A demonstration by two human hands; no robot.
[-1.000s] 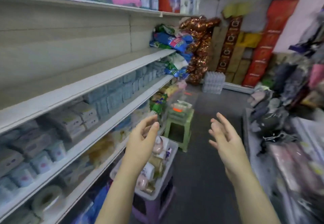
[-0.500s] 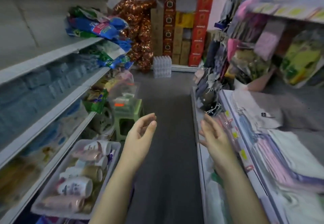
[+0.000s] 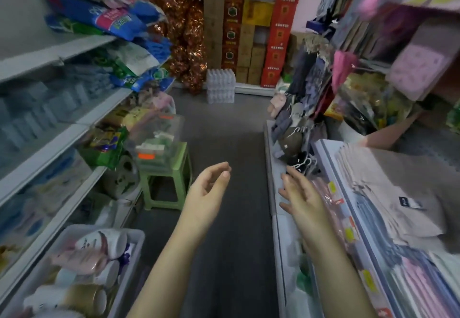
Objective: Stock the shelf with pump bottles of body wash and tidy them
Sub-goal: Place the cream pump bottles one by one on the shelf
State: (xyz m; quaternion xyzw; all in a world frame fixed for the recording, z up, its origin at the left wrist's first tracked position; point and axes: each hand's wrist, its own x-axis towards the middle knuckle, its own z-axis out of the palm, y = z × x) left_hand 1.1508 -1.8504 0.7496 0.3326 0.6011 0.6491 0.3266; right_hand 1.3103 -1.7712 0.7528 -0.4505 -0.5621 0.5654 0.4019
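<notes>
**Aisle check: both hands bare, body wash in the bin**

1. Hands. The left hand (image 3: 209, 190) is held over the grey aisle floor (image 3: 224, 128) just below the centre of the view. Its fingers are loosely curled, thumb and fingers apart, and it holds nothing. The right hand (image 3: 302, 200) is at its 3 o'clock, a gap away. Its fingers are spread and fairly straight, and it grips nothing. It is in front of the edge of the right-hand shelf (image 3: 326, 158). Contact with that edge cannot be confirmed.

2. Task goods. The pump bottles lie on their sides in a pale plastic bin (image 3: 135, 246) at 7 o'clock in the view, well apart from both hands. A white bottle (image 3: 104, 241), a pink bottle (image 3: 79, 260) and a gold bottle (image 3: 84, 297) can be told apart. The rest are too blurred to count.

3. Surroundings. The left-hand shelving (image 3: 44, 160) runs from 8 to 10 o'clock and carries blurred blue and white packs. A green stool (image 3: 169, 175) stands at 10 o'clock from the left hand, with a clear box (image 3: 159, 138) on it. Folded cloth goods (image 3: 388, 193) fill the shelf at 3 o'clock. At 12 o'clock, at the far end of the aisle, are wrapped water bottles (image 3: 221, 86), red cartons (image 3: 281, 31) and copper tinsel (image 3: 184, 31).
</notes>
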